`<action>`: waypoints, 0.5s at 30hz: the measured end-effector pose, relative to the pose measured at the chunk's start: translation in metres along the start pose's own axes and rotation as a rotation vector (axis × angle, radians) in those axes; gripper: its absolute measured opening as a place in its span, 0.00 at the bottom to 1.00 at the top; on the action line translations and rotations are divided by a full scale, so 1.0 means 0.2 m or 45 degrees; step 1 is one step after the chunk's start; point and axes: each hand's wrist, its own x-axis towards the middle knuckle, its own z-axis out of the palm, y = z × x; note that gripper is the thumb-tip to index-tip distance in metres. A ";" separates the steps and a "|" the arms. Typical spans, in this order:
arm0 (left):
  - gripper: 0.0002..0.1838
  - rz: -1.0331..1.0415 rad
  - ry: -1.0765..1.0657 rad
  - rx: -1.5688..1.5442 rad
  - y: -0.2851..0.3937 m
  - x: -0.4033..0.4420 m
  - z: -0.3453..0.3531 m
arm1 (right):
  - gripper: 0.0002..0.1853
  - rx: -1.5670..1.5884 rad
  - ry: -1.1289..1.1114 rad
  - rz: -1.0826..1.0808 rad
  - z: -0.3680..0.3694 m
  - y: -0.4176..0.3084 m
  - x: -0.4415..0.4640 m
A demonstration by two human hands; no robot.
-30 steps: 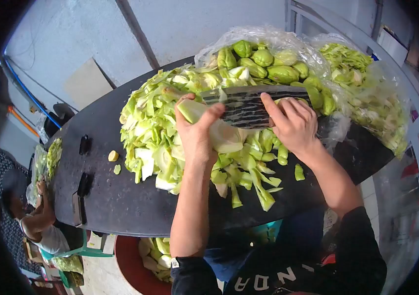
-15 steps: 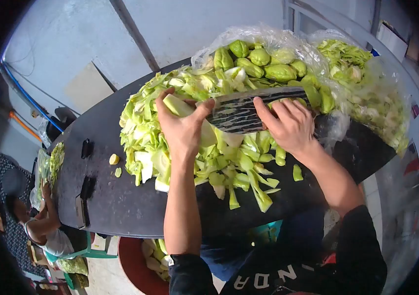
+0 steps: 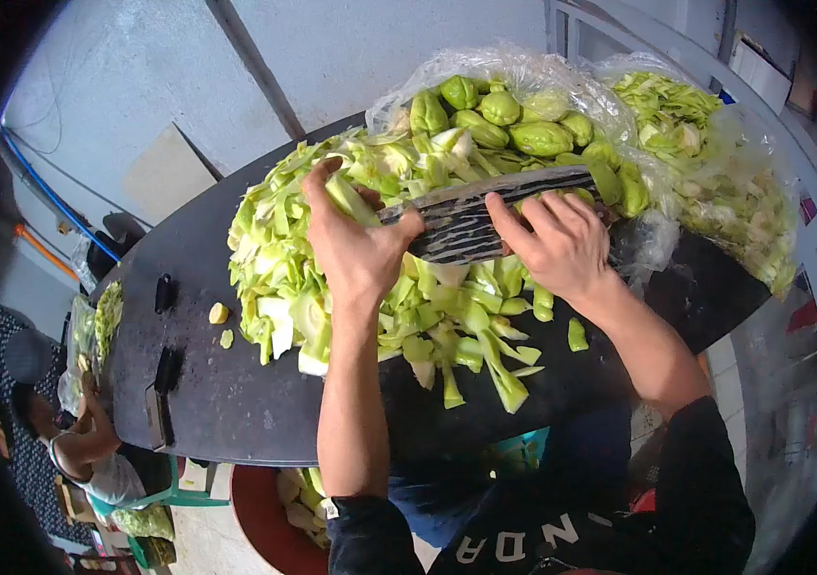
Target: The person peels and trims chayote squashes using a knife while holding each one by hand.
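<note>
My left hand (image 3: 356, 244) is closed around a pale green chayote (image 3: 351, 198), its skin at least partly cut away. Against its thumb side lies the left end of a wide cleaver blade (image 3: 456, 218), dark with pale streaks. My right hand (image 3: 557, 241) grips the cleaver near its right end; the handle is mostly hidden by the fingers. Beneath both hands spreads a heap of chayote peels and cut pieces (image 3: 284, 230). Whole green chayotes (image 3: 543, 140) sit in a clear plastic bag just beyond the blade.
The dark oval table (image 3: 226, 402) carries everything. A second clear bag (image 3: 734, 211) of cut greens stands at right. Two small black objects (image 3: 165, 292) (image 3: 167, 369) lie at left. A red tub (image 3: 265, 517) with pale pieces is below the edge. Another person (image 3: 92, 446) sits far left.
The cleaver and my right hand have shifted slightly left, toward my left hand. The chayote in my left hand has turned a little. The whole view has moved slightly.
</note>
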 end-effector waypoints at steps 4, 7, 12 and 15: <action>0.42 -0.013 0.008 0.038 -0.02 0.02 -0.01 | 0.17 -0.015 0.004 -0.017 0.01 0.01 -0.01; 0.39 -0.020 0.026 0.005 -0.06 0.04 -0.04 | 0.17 -0.018 -0.020 -0.003 0.01 0.01 -0.01; 0.38 -0.037 0.136 0.079 -0.10 0.07 -0.11 | 0.18 0.008 0.035 0.054 0.00 0.05 0.00; 0.37 -0.113 0.158 -0.045 -0.11 0.07 -0.13 | 0.19 0.051 0.062 0.132 -0.03 0.07 0.01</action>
